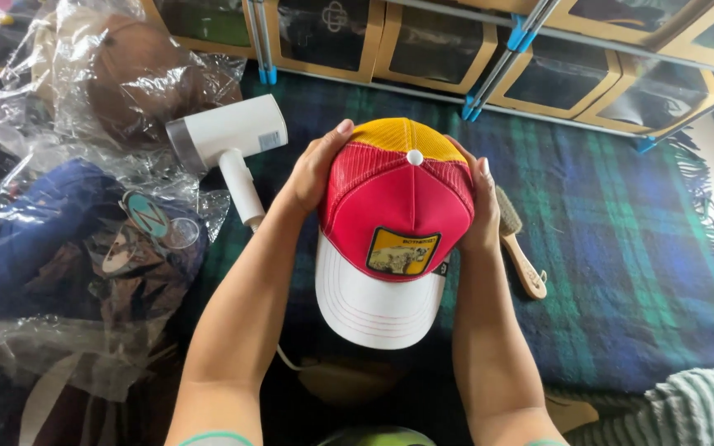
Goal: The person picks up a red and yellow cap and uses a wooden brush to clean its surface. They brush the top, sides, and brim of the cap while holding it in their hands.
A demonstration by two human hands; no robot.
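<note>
Both hands hold a cap (394, 227) up over the middle of a plaid blanket (613, 248) — red front with a yellow patch, yellow mesh back, white brim pointing toward six o'clock. The left hand (314, 169) clasps the crown's left side, fingers curled over the mesh; the right hand (481, 206) presses flat against the right side, so each grip is closed on the cap.

At ten o'clock from the cap a white handheld steamer (229, 144) lies on the blanket, its handle reaching down just beside the left wrist. At three o'clock a wooden brush (518, 244) lies just beside the right hand. Past the brush the blanket runs open out to its fringed edge at the right.

Clear plastic bags (68, 206) of folded clothes crowd the whole left side. Along twelve o'clock stand boxes (431, 41) with dark windows — behind blue-jointed rack legs.
</note>
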